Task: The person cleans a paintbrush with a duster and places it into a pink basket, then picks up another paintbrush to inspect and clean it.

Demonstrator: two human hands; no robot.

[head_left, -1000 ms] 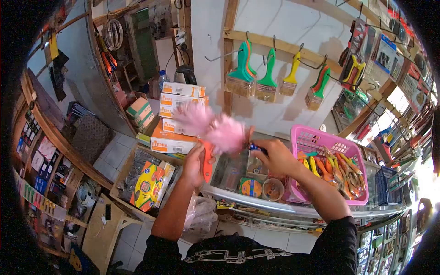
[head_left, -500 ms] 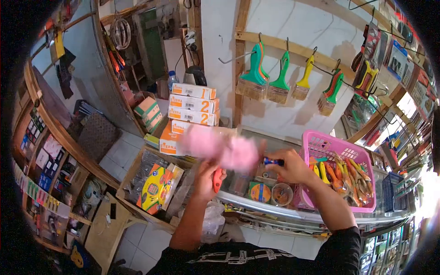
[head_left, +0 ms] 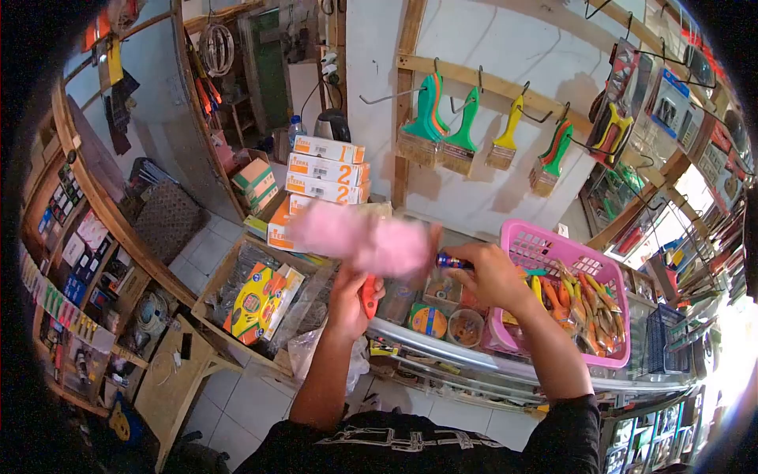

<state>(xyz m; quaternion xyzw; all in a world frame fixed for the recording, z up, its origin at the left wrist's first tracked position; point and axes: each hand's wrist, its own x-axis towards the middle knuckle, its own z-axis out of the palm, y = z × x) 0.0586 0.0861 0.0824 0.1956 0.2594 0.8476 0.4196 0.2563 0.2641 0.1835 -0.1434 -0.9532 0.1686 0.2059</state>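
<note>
My left hand (head_left: pixel 347 294) is closed around a red handle (head_left: pixel 369 295); the far end of that tool is hidden. Right above it is a pink, fluffy-looking mass (head_left: pixel 395 246), smeared by motion, its two lobes covering whatever lies behind. My right hand (head_left: pixel 485 272) grips a dark blue handle (head_left: pixel 450 261) that points left towards the pink mass; where they join is blurred. Just right of that hand stands a pink plastic basket (head_left: pixel 509 237), holding several paintbrushes (head_left: pixel 588 308) with orange and yellow handles, some in clear wrap.
Orange-and-white boxes (head_left: pixel 324 170) are stacked behind my hands. Paintbrushes (head_left: pixel 462 138) hang from hooks on the wall. On the glass counter (head_left: pixel 395 336) are a round orange-labelled item (head_left: pixel 428 321) and a clear tub (head_left: pixel 466 328). A yellow box (head_left: pixel 257 302) lies at left.
The view has shifted a little, so most things sit slightly further left. Both hands keep their grips, and the pink mass is still blurred above my left hand.
</note>
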